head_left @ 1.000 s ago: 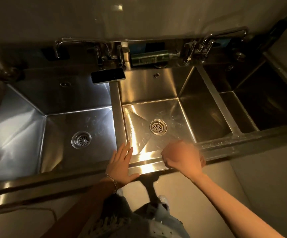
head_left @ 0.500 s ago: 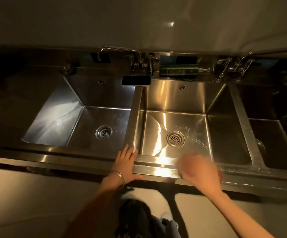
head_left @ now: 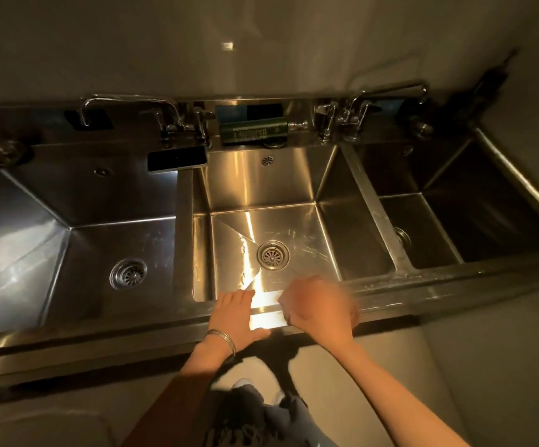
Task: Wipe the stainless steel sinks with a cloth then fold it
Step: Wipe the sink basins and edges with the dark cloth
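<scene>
Three stainless steel sinks sit in a row: the left sink [head_left: 100, 201], the middle sink [head_left: 261, 188] and the right sink [head_left: 487, 204]. My left hand [head_left: 235, 314] rests flat on the front rim [head_left: 423, 295] at the middle basin's near left corner, with its fingers straight. Just to its right my right hand [head_left: 321, 312] is blurred on the same rim, fingers curled down over a cloth [head_left: 284, 306]. Only a pale edge of the cloth shows at the hand's left side.
A black phone [head_left: 177, 158] lies on the divider behind the left and middle basins. A green bottle [head_left: 255, 130] lies on the back ledge between two faucets [head_left: 164, 111] [head_left: 358, 104]. A wall closes off the right end.
My right hand has slid left along the front rim toward my left hand, which stays planted. The camera view has shifted and straightened.
</scene>
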### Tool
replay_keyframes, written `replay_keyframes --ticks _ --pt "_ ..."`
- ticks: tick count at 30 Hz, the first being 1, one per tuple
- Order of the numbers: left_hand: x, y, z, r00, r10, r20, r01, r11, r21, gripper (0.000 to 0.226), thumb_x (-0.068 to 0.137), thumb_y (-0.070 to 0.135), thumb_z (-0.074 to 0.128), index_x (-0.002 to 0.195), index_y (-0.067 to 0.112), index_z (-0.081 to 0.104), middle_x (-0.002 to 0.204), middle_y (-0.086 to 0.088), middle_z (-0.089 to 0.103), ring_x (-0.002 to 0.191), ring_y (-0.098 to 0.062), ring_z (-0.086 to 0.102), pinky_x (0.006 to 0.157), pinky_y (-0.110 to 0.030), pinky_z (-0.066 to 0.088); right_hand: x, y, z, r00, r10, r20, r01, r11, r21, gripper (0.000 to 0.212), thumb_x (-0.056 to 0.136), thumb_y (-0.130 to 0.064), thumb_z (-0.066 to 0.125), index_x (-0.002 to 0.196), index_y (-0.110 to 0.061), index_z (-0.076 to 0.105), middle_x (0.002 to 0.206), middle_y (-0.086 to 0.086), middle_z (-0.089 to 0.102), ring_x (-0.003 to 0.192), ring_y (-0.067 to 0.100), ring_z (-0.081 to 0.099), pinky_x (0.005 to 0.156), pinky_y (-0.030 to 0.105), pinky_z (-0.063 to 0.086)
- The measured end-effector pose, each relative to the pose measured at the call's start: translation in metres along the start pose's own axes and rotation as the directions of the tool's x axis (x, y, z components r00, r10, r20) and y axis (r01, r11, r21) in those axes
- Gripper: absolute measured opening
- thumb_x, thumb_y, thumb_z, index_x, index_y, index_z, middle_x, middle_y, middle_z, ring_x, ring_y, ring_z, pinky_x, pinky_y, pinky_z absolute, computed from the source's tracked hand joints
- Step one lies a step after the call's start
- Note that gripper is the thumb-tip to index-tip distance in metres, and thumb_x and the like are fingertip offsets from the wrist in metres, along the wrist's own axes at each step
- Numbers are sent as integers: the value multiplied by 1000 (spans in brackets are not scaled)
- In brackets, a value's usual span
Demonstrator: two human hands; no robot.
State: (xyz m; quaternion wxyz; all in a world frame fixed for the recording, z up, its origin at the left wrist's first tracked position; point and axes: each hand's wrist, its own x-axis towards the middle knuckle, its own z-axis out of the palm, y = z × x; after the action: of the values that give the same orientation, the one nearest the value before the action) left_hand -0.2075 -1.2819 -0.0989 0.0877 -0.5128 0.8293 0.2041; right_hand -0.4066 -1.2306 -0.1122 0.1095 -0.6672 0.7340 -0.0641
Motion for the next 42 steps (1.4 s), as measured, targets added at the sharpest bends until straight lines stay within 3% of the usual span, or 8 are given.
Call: replay_keyframes --ticks 3,7,11,16,22,31,37,42 --pt "2 -5 -1 1000 22 8 -22 1000 -9 78 81 62 53 142 21 26 144 -1 35 130 -21 33 112 -32 24 -4 42 -10 997 60 -51 -61 998 -16 56 72 -66 40 109 -32 64 112 1 55 101 27 49 81 41 41" --pt "6 -11 0 999 40 30 -40 999 11 79 80 64 53 142 22 25 144 -1 34 130 -21 34 110 -33 27 1 91 -28 947 317 -50 -319 947 -37 47 79 -57 58 118 -30 61 121 3 51 109 29 43 89 44 40" --pt "8 -11 6 999 42 30 -43 998 40 78 80 65 50 140 22 27 143 -2 35 129 -22 35 109 -34 29 2 51 -18 832 536 -145 -542 841 0 46 81 -57 56 118 -28 59 123 5 48 110 32 39 94 47 38" --pt "13 -11 9 998 48 30 -51 996 79 78 79 66 51 139 21 27 140 -2 37 125 -22 37 105 -34 30 -5 -25 10 948 309 -76 -309 951 14 47 79 -60 50 116 -32 59 123 1 48 112 28 40 94 44 36" --pt "18 1 7 993 26 115 -45 986 162 87 79 70 45 144 18 17 147 -6 28 135 -27 29 113 -45 19 -6 37 -3 966 231 -117 -233 972 -2 50 73 -64 43 105 -33 64 113 -1 53 103 27 45 83 41 39" --pt "42 43 17 993 103 59 -107 992 68 82 81 66 48 145 26 15 148 -1 27 136 -26 25 114 -49 17 16 139 -43 709 686 -162 -686 725 67 45 82 -55 54 117 -26 58 124 6 47 113 34 40 95 49 35" --pt "70 107 30 986 164 -18 -163 985 58 81 78 69 47 142 25 23 141 -1 36 128 -24 35 109 -41 27 2 144 -33 961 255 -111 -262 963 -57 44 76 -59 50 108 -33 63 114 -4 55 105 26 46 81 39 38" --pt "93 147 33 986 163 -34 -162 986 34 82 78 68 49 142 24 23 141 0 35 128 -24 33 108 -38 26 7 223 -66 942 325 -83 -331 941 -70 51 68 -62 46 106 -34 66 114 -3 56 103 29 50 78 38 41"
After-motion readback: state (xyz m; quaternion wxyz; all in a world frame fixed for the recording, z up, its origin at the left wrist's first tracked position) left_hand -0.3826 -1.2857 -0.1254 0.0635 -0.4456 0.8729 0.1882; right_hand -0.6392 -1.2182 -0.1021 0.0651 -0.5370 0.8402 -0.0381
